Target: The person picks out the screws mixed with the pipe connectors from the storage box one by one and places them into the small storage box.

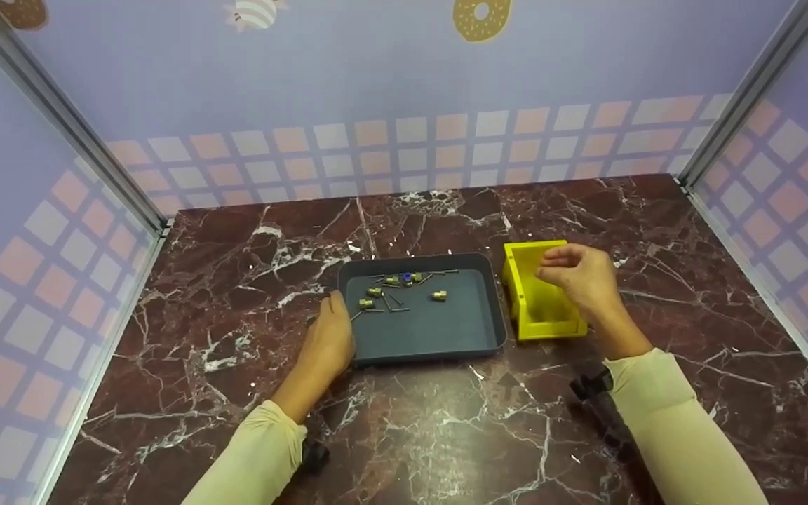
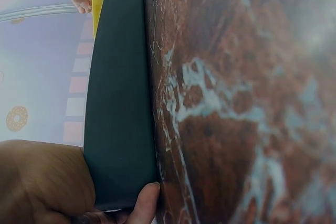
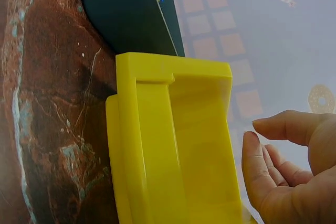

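My left hand holds the left side of a dark grey rectangular tray. In the left wrist view, one fingertip sits low at the tray's corner, by the tabletop. Inside the tray lie several brass fittings, several thin screws or nails and a small blue-ended piece. My right hand hovers over the right side of a yellow plastic bin. Its thumb and fingers are loosely bent with tips close together, and nothing shows between them in the right wrist view.
The bin stands just right of the tray on a dark red marbled tabletop. Patterned panels enclose the back and both sides, joined by metal corner posts. Dark straps with devices are at the wrists.
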The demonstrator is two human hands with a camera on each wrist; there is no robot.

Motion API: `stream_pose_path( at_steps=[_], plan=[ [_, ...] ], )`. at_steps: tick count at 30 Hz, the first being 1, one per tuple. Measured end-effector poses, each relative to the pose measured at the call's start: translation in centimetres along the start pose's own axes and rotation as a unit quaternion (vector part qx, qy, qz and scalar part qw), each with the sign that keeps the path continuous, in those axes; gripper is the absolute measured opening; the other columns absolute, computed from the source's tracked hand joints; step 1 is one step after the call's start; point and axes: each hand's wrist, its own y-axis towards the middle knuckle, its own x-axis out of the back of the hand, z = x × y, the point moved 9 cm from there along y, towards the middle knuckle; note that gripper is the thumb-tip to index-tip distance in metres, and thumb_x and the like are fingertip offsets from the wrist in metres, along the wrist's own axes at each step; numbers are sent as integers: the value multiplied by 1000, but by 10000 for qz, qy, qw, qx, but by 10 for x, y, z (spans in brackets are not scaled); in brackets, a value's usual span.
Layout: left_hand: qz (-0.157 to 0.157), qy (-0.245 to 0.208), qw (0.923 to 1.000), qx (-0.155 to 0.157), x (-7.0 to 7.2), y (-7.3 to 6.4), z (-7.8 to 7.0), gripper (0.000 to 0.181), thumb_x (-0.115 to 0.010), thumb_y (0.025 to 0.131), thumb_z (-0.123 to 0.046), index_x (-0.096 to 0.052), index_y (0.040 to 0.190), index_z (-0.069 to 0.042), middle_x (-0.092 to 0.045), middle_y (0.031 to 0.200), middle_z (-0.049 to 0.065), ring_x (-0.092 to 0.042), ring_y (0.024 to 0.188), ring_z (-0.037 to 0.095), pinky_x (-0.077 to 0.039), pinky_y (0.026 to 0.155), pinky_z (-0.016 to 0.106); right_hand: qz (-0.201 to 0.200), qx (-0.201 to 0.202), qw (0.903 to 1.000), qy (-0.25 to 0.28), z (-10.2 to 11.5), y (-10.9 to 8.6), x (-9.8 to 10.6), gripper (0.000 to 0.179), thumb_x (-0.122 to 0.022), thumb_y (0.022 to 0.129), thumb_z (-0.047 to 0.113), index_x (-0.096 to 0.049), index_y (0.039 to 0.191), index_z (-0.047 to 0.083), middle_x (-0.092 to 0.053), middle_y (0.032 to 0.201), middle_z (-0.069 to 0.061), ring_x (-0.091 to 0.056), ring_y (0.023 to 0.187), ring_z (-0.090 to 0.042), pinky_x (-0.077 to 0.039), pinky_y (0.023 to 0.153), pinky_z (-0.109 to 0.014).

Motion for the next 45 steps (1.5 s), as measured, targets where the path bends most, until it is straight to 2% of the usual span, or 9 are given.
stream_pose_path(
  at_steps=[7,14,19,25,34,40,45],
  plan=[
    [55,54,10000,35,-1,0,1,62,-56,81,2,-30,136,10,-45,122,30,-59,89,43,-52,79,49,112,-29,9997,-197,2,-6,-5,35,-78,75,15,-67,104,1,-67,102,-13,-63,83,-15,-52,70,-20],
    [-5,-11,10000,21,0,0,1,61,-57,79,3,-31,134,10,-47,120,29,-59,87,43,-52,78,50,152,58,9998,-98,7,-10,-15,34,-79,74,18,-68,102,3,-67,99,-11,-63,83,-14,-52,68,-20],
    [-47,-28,10000,-32,0,0,0,61,-56,80,2,-31,135,10,-46,121,30,-59,89,43,-51,80,50,269,194,9992,228,12,-12,-30,34,-79,73,17,-67,101,1,-68,95,-10,-64,82,-14,-53,68,-21],
    [-96,-35,9999,-69,1,-1,-1,60,-55,81,2,-30,135,10,-46,123,31,-59,89,44,-51,80,50,467,173,9974,528,15,-16,-48,38,-80,72,19,-67,103,0,-68,95,-9,-64,83,-16,-54,68,-22],
    [77,-11,10000,14,-2,-1,2,60,-52,83,2,-29,138,9,-44,125,30,-59,91,43,-51,80,50,612,302,9932,943,25,-18,-69,40,-81,71,13,-65,103,-5,-67,96,-15,-66,80,-15,-54,67,-22],
    [40,-33,10000,25,-1,0,2,61,-52,81,3,-29,137,10,-44,125,30,-59,92,45,-51,82,50,803,275,9915,990,37,-23,-81,34,-78,72,5,-65,101,-5,-66,99,-21,-66,80,-16,-54,68,-22],
    [42,-67,10000,46,-1,0,2,62,-53,80,3,-29,137,9,-44,126,31,-59,93,46,-50,84,51,906,248,9916,886,43,-24,-92,35,-79,72,8,-66,101,-4,-67,96,-17,-66,80,-18,-54,69,-23]
  ],
)
